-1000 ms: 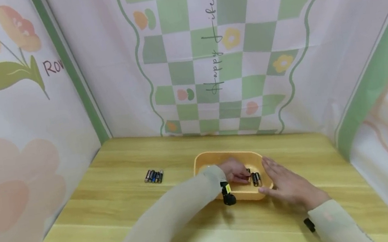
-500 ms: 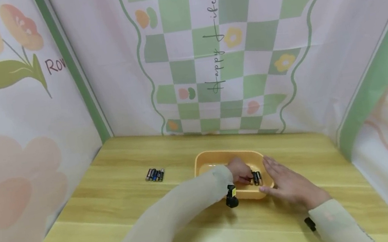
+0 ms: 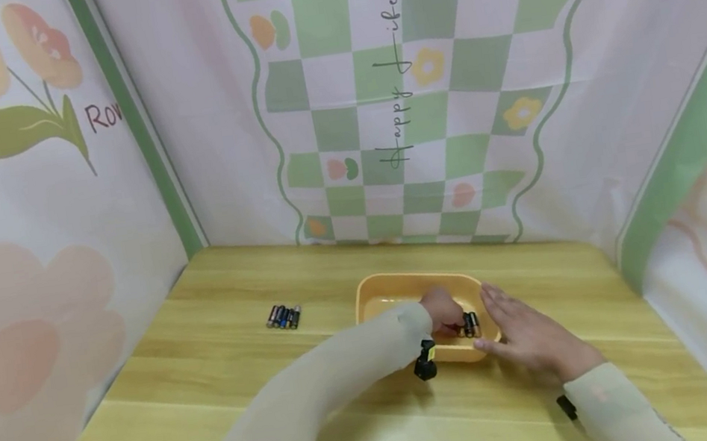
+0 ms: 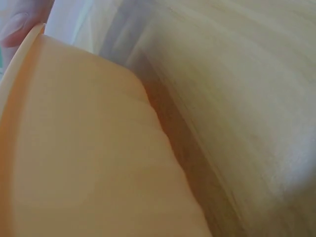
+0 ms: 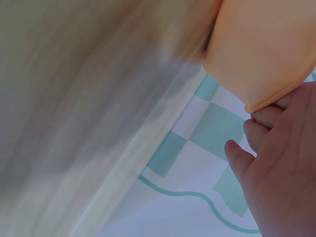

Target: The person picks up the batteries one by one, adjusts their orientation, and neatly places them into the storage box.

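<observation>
Watching from my remote post, I see two hands at work on an orange tub (image 3: pixel 463 353), which stands on a wood-grained table (image 3: pixel 369 429), a little right of its middle. The left hand (image 3: pixel 442 309) reaches over the near rim and down inside, its fingers bent toward a few dark batteries (image 3: pixel 474 324) that lie side by side near the tub's right end. Its fingertips are largely hidden from me, so I cannot tell whether they grasp a battery or only touch one. The right hand (image 3: pixel 536 338) is released: its fingers extend along the outside of the tub's right end, touching it, and the thumb lies at the near right corner.

To the left of the tub, well apart from it, I note a second row of batteries (image 3: pixel 282 316) laid closely together on the table. Beige sleeves (image 3: pixel 328 375) cover both forearms, and a small black device (image 3: pixel 424 363) sits at the left wrist. Beyond the table's far edge hangs a white cloth (image 3: pixel 210 120) with green checks, flowers and the words "Happy Life". My left wrist view shows the tub's smooth outer wall, with a fingertip at its rim; my right wrist view shows fingers against the rim.
</observation>
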`<move>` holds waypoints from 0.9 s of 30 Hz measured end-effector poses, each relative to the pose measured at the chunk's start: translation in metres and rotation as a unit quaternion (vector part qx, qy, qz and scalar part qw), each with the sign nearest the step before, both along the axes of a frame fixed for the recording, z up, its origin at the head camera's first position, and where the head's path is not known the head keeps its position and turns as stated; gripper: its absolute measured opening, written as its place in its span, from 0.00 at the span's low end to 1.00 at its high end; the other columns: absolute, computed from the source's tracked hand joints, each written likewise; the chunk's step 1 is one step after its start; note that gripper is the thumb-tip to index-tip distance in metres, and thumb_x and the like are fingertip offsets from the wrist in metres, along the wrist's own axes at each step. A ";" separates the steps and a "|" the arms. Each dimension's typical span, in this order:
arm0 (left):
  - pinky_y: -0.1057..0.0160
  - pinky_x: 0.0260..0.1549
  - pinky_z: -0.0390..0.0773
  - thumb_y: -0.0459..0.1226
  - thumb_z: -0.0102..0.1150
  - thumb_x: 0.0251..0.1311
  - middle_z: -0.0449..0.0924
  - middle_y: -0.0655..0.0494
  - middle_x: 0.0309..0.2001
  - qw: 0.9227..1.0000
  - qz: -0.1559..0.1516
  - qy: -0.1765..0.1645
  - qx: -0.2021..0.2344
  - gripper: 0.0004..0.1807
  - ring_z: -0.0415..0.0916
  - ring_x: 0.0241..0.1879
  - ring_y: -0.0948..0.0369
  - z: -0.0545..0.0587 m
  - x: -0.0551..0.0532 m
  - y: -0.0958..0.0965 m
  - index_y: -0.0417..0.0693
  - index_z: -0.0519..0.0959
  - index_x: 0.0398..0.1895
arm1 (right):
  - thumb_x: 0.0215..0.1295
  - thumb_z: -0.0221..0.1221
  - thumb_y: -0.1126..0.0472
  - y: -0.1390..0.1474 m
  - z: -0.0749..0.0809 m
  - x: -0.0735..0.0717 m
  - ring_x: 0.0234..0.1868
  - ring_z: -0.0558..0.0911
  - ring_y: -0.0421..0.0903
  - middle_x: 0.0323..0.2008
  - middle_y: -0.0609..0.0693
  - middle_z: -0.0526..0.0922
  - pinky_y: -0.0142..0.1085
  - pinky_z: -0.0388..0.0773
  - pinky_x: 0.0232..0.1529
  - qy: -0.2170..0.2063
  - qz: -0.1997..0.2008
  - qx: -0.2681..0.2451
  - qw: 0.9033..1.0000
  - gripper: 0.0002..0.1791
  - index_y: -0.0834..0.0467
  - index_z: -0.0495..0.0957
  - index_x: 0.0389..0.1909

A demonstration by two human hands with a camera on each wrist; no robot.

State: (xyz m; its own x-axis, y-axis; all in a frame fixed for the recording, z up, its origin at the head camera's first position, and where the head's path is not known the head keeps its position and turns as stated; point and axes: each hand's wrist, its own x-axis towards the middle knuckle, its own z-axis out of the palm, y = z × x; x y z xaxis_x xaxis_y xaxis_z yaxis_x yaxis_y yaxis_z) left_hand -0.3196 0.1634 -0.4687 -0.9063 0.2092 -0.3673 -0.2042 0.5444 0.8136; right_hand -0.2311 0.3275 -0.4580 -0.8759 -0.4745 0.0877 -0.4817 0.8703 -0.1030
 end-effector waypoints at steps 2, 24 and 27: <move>0.65 0.15 0.81 0.19 0.63 0.45 0.79 0.45 0.22 1.000 -0.002 0.000 -0.003 0.06 0.77 0.14 0.55 -0.001 -0.001 0.000 0.32 0.76 0.20 | 0.69 0.46 0.32 0.000 0.000 0.000 0.74 0.47 0.60 0.76 0.60 0.40 0.54 0.49 0.72 0.002 0.001 0.006 1.000 0.51 0.68 0.45 0.74; 0.61 0.25 0.85 0.19 0.60 0.50 0.76 0.48 0.21 0.995 -0.012 -0.033 0.092 0.07 0.74 0.19 0.57 0.008 -0.002 -0.018 0.33 0.75 0.20 | 0.68 0.48 0.33 0.001 0.002 -0.003 0.74 0.48 0.61 0.75 0.63 0.44 0.54 0.51 0.71 0.003 0.009 0.007 1.000 0.51 0.69 0.46 0.74; 0.60 0.32 0.86 0.21 0.62 0.53 0.76 0.49 0.26 0.991 -0.035 -0.044 0.121 0.05 0.76 0.24 0.56 0.012 -0.001 -0.032 0.34 0.76 0.25 | 0.69 0.48 0.33 0.001 0.002 -0.003 0.73 0.49 0.61 0.75 0.63 0.44 0.55 0.52 0.71 0.003 0.011 0.010 1.000 0.51 0.70 0.46 0.73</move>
State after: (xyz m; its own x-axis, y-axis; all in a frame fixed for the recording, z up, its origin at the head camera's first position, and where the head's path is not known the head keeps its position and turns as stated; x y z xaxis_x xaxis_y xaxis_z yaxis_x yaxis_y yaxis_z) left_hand -0.3207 0.1312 -0.4564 -0.8533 0.3617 -0.3756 -0.2491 0.3500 0.9030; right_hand -0.2346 0.3281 -0.4558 -0.8645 -0.4956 0.0833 -0.5016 0.8611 -0.0824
